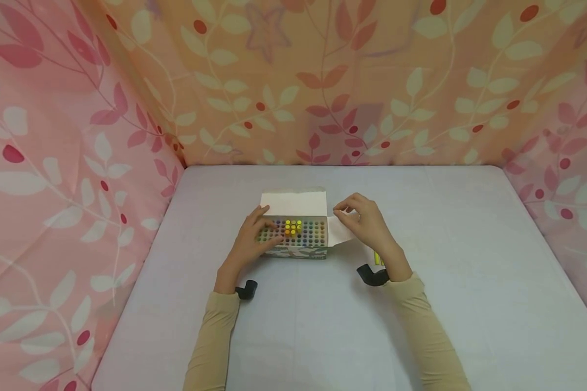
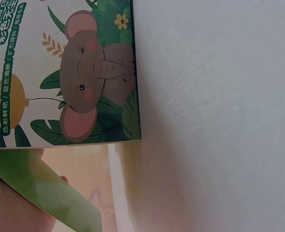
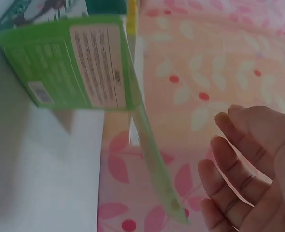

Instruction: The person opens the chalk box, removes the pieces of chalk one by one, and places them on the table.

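My left hand [image 1: 251, 239] rests on the left end of the crayon box [image 1: 297, 234], fingers spread straight over the rows of crayon tips [image 1: 293, 229] — gripping nothing. The box stands at the middle of the white table [image 1: 469, 282], its lid flap [image 1: 294, 202] tipped back. My right hand [image 1: 367, 222] hovers at the box's right side flap [image 1: 339, 231] — fingers loosely curled and apart, empty in the wrist view.

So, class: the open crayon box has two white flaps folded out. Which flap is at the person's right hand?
The side flap, sticking out from the box's right end, by the right hand. The other, wider lid flap stands along the far edge.
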Demonstrator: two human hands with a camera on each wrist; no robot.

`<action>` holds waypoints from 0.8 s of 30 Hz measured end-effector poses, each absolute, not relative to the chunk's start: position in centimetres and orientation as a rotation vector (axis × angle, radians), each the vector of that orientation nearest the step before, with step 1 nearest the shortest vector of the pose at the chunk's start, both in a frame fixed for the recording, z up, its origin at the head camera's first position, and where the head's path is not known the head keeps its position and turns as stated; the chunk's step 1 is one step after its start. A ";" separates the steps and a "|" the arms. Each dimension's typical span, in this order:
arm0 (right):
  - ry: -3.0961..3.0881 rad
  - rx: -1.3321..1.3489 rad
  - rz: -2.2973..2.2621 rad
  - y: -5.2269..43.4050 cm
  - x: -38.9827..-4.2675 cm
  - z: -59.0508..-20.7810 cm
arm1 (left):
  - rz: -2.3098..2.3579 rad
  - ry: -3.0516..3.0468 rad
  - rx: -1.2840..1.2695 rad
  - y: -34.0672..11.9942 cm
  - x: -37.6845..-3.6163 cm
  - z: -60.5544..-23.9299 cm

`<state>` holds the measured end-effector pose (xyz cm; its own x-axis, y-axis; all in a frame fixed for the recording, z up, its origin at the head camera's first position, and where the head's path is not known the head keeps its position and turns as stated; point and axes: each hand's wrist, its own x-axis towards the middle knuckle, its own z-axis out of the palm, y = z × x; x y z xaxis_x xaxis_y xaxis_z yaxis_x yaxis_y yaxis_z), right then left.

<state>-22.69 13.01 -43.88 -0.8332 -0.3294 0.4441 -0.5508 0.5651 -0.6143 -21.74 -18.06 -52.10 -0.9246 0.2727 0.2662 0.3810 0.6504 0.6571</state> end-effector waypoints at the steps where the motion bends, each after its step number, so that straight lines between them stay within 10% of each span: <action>1: -2.534 0.754 1.136 12.6 -22.7 -43.9 | -1.130 -2.718 -0.548 -18.0 -21.8 -52.1; 24: -2.674 1.065 0.821 4.6 -23.0 -45.7 | -1.140 -2.705 -0.566 -18.1 -21.7 -52.0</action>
